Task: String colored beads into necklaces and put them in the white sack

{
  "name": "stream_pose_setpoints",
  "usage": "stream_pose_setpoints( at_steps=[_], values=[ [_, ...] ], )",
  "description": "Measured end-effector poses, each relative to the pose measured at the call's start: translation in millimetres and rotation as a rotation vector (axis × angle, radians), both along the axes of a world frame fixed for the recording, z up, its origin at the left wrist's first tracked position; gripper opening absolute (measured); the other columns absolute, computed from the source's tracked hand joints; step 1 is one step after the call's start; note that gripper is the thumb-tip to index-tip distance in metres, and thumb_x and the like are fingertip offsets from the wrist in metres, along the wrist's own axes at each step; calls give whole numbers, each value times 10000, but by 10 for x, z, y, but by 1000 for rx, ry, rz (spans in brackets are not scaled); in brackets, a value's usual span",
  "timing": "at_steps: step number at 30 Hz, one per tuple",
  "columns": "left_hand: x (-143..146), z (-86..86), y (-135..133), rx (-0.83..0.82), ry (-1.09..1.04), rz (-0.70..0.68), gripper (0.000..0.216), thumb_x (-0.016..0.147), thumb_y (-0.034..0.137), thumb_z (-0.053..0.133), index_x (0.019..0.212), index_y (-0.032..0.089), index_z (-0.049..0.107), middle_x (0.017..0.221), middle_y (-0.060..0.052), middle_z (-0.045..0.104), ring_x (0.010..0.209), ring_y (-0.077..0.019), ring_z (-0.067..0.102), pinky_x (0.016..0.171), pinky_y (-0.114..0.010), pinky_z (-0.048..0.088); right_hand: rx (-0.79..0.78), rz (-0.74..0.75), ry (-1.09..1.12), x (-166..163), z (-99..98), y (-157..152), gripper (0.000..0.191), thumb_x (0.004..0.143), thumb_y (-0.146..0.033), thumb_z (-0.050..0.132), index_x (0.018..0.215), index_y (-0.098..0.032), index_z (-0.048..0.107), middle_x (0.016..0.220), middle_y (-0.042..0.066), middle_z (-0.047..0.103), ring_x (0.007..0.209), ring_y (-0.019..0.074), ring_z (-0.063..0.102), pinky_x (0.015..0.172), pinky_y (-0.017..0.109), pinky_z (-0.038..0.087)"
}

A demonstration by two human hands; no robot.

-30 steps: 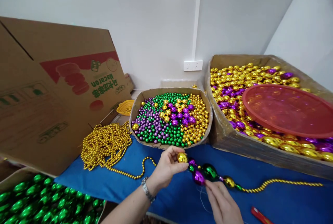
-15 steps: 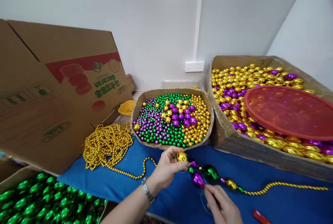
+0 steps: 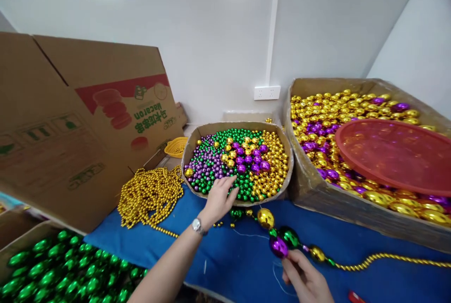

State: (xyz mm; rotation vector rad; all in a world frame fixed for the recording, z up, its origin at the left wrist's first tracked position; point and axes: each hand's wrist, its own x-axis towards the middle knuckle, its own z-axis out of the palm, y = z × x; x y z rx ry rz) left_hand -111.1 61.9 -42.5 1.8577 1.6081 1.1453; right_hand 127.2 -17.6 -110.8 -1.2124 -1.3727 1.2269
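Bead picking from the middle box seems to be the step in hand, with the strand held ready. The left hand reaches over that box's near rim, fingers spread and pointing at the green and purple beads; no bead shows in its grasp, and whether the fingertips touch any I cannot tell. The right hand pinches, thumb and forefinger pressed together, at the near end of a large purple bead on the strand; whether they grip bead or thread is unclear. The strand lies on the blue-covered table, just nearer than the middle box, with a gold chain running off to the right. As I judge it, a pick calls for closing the fingertips on one small bead among loose neighbours while the strand is kept steady.

The middle box holds small green, purple and gold beads, with bigger gold and purple ones on top. The large box at right carries gold and purple beads under a red tray. Green beads fill the near-left box. Far left of the middle box, a yellow basket contains small gold beads.
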Motion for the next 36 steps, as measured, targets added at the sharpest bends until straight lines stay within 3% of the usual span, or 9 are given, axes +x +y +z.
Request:
stream_pose_setpoints(
  at_steps=[3,6,9,12,15,22,31,36],
  values=[
    [-93,-76,225,21,219,61,159,795,224,591,906,208,704,887,-124,650,989,-300,481,892,-433,331,8,59,-5,18,20,7,298,799,-493,578,743,-201,601,606,-14,539,523,122,554,501,177,459],
    [-64,-122,271,25,170,73,121,803,221,581,812,195,699,828,-115,646,948,-285,494,855,-421,353,48,31,-14,2,13,-19,278,809,-477,573,792,-202,612,639,-11,540,529,121,556,498,177,457],
    [28,-104,149,-98,-337,2,189,804,314,611,935,191,670,896,-79,654,849,-222,560,759,-352,428,106,-48,-72,-10,-13,-41,277,827,-473,550,802,-206,622,654,-13,537,525,111,548,483,164,448],
    [132,-69,-39,-337,-982,-128,270,746,328,700,961,174,650,891,-53,657,767,-159,611,688,-279,468,175,35,-177,21,-53,-23,254,850,-444,533,847,-211,633,695,-2,570,565,114,573,512,156,472],
    [211,-55,-184,-438,-1234,-141,266,696,259,761,915,150,657,845,-43,661,756,-128,629,691,-237,484,230,114,-256,64,-92,10,226,877,-404,510,904,-216,633,737,14,597,605,121,597,538,154,490],
    [268,-43,-285,-396,-1245,-122,267,638,214,804,858,139,673,797,-30,667,729,-123,634,685,-234,497,301,120,-349,76,-113,1,235,901,-394,471,923,-221,628,740,17,619,605,125,617,516,150,483],
    [284,-23,-343,-329,-1052,-78,261,637,268,800,831,137,685,747,-35,682,697,-126,626,670,-235,481,472,57,-417,101,-66,-5,215,896,-386,479,881,-233,629,751,21,637,640,131,636,594,172,503],
    [276,-38,-338,-341,-1067,-94,274,647,287,793,854,144,684,751,-38,683,696,-125,627,689,-246,487,432,66,-413,99,-78,-11,230,903,-389,464,880,-229,628,731,24,633,618,135,635,571,171,504]
  ],
)
